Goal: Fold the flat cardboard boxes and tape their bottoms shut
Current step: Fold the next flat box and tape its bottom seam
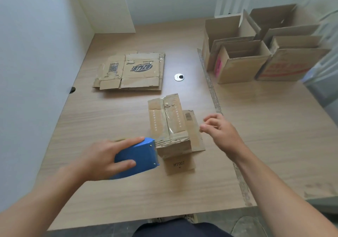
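over tape dispenser, left hand palm-down

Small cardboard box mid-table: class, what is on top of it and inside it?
Clear tape runs along the cardboard box's top seam; the left hand holds a blue tape dispenser at the near edge. Closed flaps hide the inside.

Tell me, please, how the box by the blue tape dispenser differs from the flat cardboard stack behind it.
The box stands folded up; the stack lies flat. The box has clear tape along its top seam; the stack's top sheet shows a dark logo and QR code. Both are brown cardboard.
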`<state>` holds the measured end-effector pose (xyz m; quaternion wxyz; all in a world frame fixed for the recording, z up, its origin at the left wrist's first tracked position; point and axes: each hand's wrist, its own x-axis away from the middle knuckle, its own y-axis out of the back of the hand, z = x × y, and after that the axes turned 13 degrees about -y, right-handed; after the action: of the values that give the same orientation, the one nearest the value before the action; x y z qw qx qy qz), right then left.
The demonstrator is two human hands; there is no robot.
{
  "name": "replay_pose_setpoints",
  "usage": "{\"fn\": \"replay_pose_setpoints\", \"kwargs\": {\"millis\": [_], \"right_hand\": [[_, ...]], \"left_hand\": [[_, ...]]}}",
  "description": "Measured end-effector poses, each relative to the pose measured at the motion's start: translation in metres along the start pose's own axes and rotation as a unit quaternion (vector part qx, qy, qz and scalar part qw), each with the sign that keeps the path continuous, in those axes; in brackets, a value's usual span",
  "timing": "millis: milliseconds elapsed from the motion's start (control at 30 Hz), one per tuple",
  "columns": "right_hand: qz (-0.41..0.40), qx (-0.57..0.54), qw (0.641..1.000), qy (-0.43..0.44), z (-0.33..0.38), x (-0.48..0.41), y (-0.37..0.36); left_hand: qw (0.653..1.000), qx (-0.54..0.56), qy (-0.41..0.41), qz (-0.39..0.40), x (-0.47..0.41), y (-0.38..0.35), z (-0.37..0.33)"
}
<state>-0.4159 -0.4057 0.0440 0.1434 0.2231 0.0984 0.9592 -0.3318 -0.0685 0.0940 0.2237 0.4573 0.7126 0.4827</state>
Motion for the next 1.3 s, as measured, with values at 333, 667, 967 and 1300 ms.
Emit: {"fn": "replay_pose_setpoints", "kwargs": {"millis": [333, 667, 967, 1300], "right_hand": [[-0.034, 0.083, 0.991, -0.096, -0.035, -0.009, -0.012], [-0.016, 0.058, 0.988, -0.143, -0.045, -0.023, -0.023], [0.034, -0.05, 0.954, -0.294, -0.056, -0.024, -0.036], [-0.018, 0.059, 0.995, -0.076, -0.05, -0.008, -0.034]], "left_hand": [[0.973, 0.15, 0.115, 0.134, -0.036, 0.018, 0.0], [0.961, 0.15, 0.149, 0.18, -0.054, 0.014, 0.009], [0.956, 0.152, 0.154, 0.195, -0.066, 0.009, 0.013], [0.953, 0.143, 0.15, 0.22, -0.072, 0.011, 0.016]]}}
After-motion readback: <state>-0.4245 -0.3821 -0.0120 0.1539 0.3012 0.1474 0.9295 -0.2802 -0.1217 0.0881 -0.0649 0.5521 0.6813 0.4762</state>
